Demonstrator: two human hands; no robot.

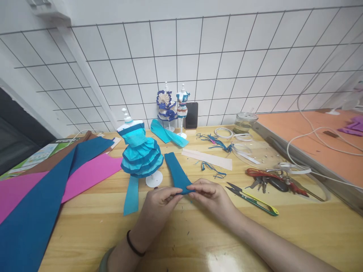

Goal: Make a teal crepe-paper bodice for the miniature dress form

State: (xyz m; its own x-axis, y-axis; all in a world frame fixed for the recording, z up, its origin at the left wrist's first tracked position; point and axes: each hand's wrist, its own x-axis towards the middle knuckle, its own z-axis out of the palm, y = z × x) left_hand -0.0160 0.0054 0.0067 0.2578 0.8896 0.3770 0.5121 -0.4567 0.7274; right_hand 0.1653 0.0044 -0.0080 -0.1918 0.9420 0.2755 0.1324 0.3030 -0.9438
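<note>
A dark blue crepe paper strip point(177, 172) lies on the wooden table, its near end raised between my hands. My left hand point(163, 202) pinches that end from the left, and my right hand point(211, 196) pinches it from the right, fingertips almost touching. Beyond my left hand stands a small white mannequin wearing a tiered turquoise and dark blue paper dress point(141, 151) on a round white base point(154, 179). A turquoise strip point(131, 196) lies below the dress. Right of my right hand are thread snips point(252, 200) with yellow and green handles.
Large blue point(36, 219) and pink paper sheets point(93, 177) cover the left side. Two decorated mini mannequins point(182, 104) and a phone point(191, 115) stand at the back. A pale strip point(208, 158), paper scraps point(212, 168), keys point(263, 185) and a glass jar point(245, 121) lie rightward.
</note>
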